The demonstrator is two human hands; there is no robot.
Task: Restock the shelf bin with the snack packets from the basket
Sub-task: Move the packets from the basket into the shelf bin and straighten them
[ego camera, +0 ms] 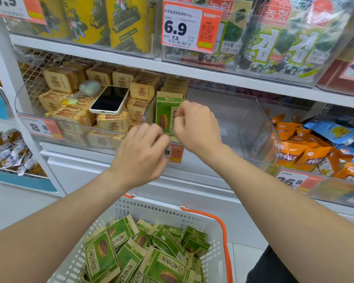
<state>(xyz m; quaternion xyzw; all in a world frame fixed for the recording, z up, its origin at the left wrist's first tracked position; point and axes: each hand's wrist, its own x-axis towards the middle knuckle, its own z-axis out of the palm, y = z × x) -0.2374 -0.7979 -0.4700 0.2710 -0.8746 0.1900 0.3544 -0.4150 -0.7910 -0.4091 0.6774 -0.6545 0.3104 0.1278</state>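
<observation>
Standing upright at the clear plastic bin's (243, 123) left wall, glossy green packets (168, 115), right hand (196, 125) pinching the front one, left hand (141, 154) curled, grip unclear, roomy space rightward, perforated white basket (217, 231) below.

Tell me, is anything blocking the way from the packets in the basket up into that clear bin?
Nothing visible does. The sunflower seed packets lie loose in the white basket, and the clear shelf bin above is open-topped and mostly bare right of the standing packets.

Both arms extended forward; left hand (140, 155) fingers curled, right hand (196, 124) loosely fisted, close together.
</observation>
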